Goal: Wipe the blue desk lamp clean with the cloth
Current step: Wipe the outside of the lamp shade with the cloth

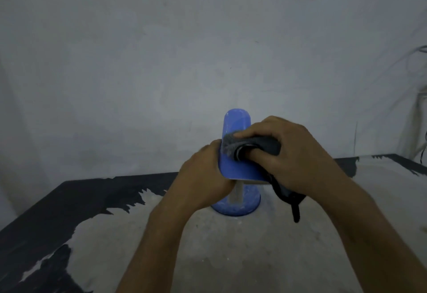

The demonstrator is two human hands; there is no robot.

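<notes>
The blue desk lamp (235, 126) stands near the back of the table, its long flat head pointing away from me and its round blue base (245, 207) below. My left hand (203, 177) grips the near left edge of the lamp head. My right hand (293, 154) presses a dark grey cloth (231, 145) onto the top of the head, fingers curled around it. A loose end of the cloth hangs down on the right beside the base. The lamp's stem is mostly hidden by my hands.
The table (231, 258) has a worn pale surface with black patches along its left and back edges. A grey wall rises right behind the lamp. Cables (420, 98) hang at the far right edge.
</notes>
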